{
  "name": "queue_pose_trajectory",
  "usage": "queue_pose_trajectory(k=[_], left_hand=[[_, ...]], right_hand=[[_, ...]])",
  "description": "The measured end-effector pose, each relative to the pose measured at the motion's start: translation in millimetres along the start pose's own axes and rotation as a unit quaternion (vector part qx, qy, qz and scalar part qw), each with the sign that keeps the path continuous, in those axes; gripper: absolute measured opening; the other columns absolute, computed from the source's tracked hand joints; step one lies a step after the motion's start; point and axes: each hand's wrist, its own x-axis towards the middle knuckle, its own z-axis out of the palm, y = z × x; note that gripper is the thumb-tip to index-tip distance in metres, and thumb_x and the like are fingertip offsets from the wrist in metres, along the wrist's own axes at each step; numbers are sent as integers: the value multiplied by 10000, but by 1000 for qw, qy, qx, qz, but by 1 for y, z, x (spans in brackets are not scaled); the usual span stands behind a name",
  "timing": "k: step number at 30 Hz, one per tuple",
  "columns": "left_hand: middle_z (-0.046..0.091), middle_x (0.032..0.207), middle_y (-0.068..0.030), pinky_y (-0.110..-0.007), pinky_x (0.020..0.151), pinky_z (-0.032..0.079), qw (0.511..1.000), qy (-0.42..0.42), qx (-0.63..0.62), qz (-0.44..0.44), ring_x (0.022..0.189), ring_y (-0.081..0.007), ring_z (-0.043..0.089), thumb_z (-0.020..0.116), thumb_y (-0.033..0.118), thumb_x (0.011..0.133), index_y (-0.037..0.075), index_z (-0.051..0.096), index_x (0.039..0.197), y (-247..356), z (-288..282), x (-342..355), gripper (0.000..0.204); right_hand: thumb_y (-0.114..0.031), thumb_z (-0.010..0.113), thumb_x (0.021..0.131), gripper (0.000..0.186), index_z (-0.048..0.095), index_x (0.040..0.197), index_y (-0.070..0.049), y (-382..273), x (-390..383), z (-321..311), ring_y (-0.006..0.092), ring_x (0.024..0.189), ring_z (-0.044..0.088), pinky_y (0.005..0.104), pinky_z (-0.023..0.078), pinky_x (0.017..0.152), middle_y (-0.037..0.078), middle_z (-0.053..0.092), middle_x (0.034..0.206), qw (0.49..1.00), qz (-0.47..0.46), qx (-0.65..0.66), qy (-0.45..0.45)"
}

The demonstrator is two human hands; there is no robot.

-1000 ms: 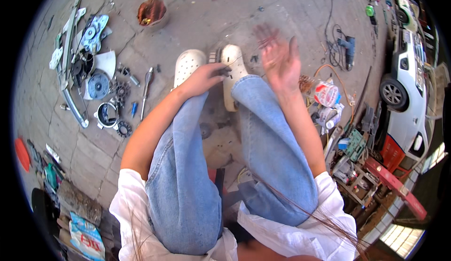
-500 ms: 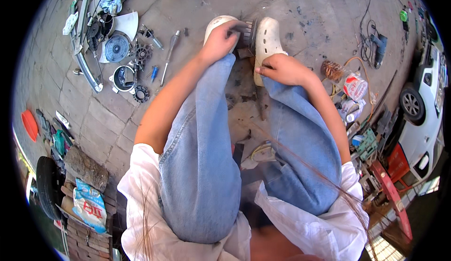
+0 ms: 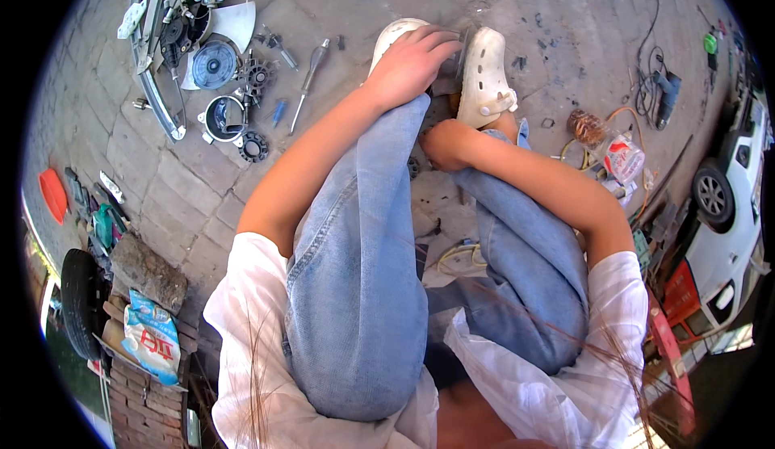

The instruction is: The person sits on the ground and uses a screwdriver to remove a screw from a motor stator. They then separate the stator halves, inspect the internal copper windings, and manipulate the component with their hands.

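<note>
My left hand [image 3: 416, 63] lies over a dark, round, ribbed metal part [image 3: 463, 60] held between the two white clogs. Its fingers curve across the top, and most of the part is hidden under them. Low between my knees is my right hand [image 3: 446, 144], bent inward just behind the right clog [image 3: 486, 73]. Its fingers point down out of sight, so whether they hold anything does not show. The left clog [image 3: 394, 39] is partly covered by my left hand.
At left on the paving lie a screwdriver [image 3: 311, 81], a round motor housing [image 3: 222, 118], a blue-grey disc [image 3: 215, 64] and a long metal rail [image 3: 155, 94]. To the right are a plastic bottle [image 3: 623, 158], a corded power tool [image 3: 667, 98] and a parked white car [image 3: 739, 215].
My right hand has left the trouser cuff by the right clog and moved left and down between the knees. The left hand has spread further over the ribbed part. The view has shifted slightly.
</note>
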Motion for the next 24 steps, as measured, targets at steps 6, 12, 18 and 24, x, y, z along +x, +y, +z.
queue_pose_trajectory(k=[6, 12, 18, 24], left_hand=[[621, 1189, -132, -402, 974, 453, 992, 56, -70, -88, 1105, -325, 576, 509, -54, 772, 85, 582, 1225, -33, 4, 24, 479], [631, 1175, -177, -380, 961, 467, 973, -17, -212, -86, 1090, -325, 608, 439, -68, 779, 54, 576, 1245, -39, 0, 29, 500], [649, 1149, -176, -359, 964, 470, 957, 31, -224, -183, 1083, -304, 621, 471, -36, 810, 15, 591, 1209, -37, 25, 46, 419], [682, 1078, -155, -342, 941, 482, 956, 73, -187, -214, 1038, -264, 647, 455, -35, 832, 4, 630, 1137, -55, 29, 12, 354]], right_hand=[[-272, 619, 855, 279, 616, 951, -10, -10, -48, -80, 282, 840, 648, 392, 519, 783, 167, 651, 889, 928, -120, 270, 226], [-359, 551, 949, 451, 521, 1077, 72, 61, -94, -112, 228, 923, 559, 371, 427, 882, 158, 568, 963, 503, -145, 700, 485], [-385, 569, 945, 545, 488, 1157, 110, 124, -76, -82, 301, 1067, 579, 382, 424, 959, 208, 599, 1096, 596, 85, 321, 731], [-295, 641, 875, 435, 572, 1083, 80, 64, -85, -55, 374, 1042, 603, 427, 493, 865, 240, 624, 1093, 847, 277, 33, 452]])
